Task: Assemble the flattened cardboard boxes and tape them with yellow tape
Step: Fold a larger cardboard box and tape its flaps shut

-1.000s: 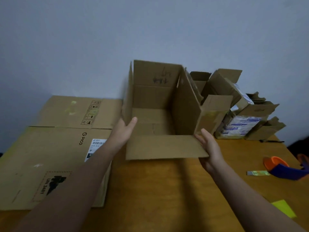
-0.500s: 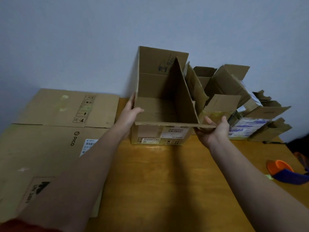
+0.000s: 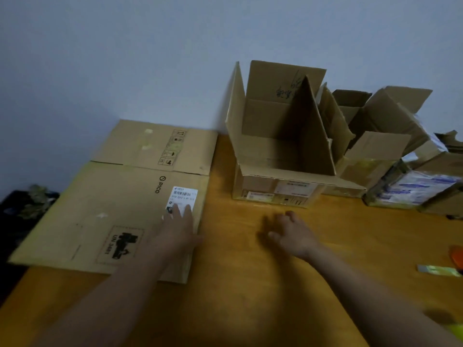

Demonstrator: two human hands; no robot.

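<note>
Cardboard all over this desk lol. The flattened box (image 3: pixel 112 196) lies flat on the wooden table (image 3: pixel 250 296) under the left hand (image 3: pixel 179 226). Its long axis runs from the person's side away toward the wall, and the far end leans a bit to the right. The hand rests near the box's right edge with the fingers straight and together, fingertips over the bottom of a white label (image 3: pixel 183 196).

That label has a barcode and a row of digits I can't really make out. Just past it "PICO" is printed with a round logo, and it reads sideways along the long axis. Left of the left wrist there's a stamped square with "UN 3481". Handling symbols sit on the far flap.

The right hand (image 3: pixel 290 234) hovers over bare table just right of the left one. It's motion-blurred, but the fingers look loosely curled and it holds nothing.

Straight beyond the right hand stands the open box (image 3: pixel 275 146), mouth up and all flaps sticking up. There are stickers on its near side and a scribble on the far flap, both unreadable. More open boxes (image 3: pixel 388 126) crowd against it, further right. A strip of yellow tape (image 3: pixel 436 269) lies well off to the right of the right hand.
</note>
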